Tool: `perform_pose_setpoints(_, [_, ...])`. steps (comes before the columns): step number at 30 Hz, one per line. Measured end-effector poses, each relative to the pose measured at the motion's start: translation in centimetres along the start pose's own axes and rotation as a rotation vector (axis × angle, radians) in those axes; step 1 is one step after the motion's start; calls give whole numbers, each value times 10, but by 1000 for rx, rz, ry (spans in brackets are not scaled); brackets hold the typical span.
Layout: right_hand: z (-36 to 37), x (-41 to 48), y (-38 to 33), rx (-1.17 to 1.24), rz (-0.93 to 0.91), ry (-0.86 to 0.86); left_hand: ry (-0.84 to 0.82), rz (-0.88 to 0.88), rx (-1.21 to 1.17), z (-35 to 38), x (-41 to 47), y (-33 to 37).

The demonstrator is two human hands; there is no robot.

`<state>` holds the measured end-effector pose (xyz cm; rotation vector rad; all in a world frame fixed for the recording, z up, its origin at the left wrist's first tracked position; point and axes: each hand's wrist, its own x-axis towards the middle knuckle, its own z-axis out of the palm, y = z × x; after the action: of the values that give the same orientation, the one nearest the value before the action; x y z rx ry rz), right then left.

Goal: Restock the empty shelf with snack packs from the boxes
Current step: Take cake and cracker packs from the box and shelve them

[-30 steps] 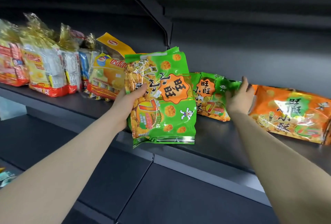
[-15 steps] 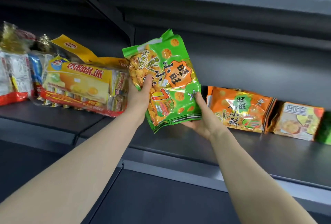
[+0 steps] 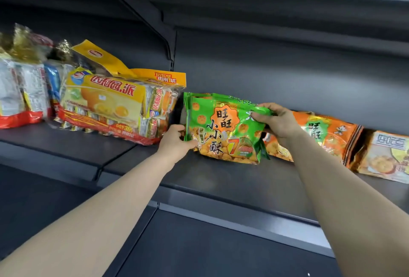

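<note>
From the head camera I see both my arms reaching to the dark shelf (image 3: 221, 186), where the green snack pack (image 3: 221, 128) sits between the big yellow multipack (image 3: 110, 101) on its left and an orange pack (image 3: 327, 137) on its right. My left hand (image 3: 174, 141) pinches the pack's lower left edge, fingers curled round the seam, and my right hand (image 3: 277, 119) is clamped on its upper right corner, crumpling the film there. So both hands are closed on this 1 pack. Its bottom edge looks to be down on the shelf board, with the face tipped back toward the rear wall. A second green edge shows at the top left behind it, though I cannot tell whether that is another pack. The bag looks light and puffy, full of small crisp pieces, so I judge it soft to hold but easy to crush. The glossy film is slippery, so the sealed seams and corners are the sure places to take it, not the belly. Squeezing the middle could break the snacks. Farther right stands a pale pack (image 3: 385, 157), just beside the orange one, and at the far left are silver and red packs (image 3: 22, 93).
</note>
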<state>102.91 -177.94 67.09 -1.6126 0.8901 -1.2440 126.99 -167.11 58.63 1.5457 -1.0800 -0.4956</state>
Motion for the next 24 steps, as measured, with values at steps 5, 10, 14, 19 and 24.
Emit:
perform_pose_setpoints(5, [29,14,22,-375,-66,116,-78,36,184,-3,10,-11])
perform_pose_setpoints(10, [37,12,24,-651,-138,220,-77,44,204,-8,22,-17])
perform_pose_setpoints(14, [44,6,28,-857,-242,288,-68,60,197,-10,24,-20])
perform_pose_setpoints(19, [55,-8,29,-1170,-394,385,-51,100,262,-14,17,-16])
perform_pose_setpoints(24, [63,-28,25,-1209,-571,389,-35,174,327,-25,4,-6])
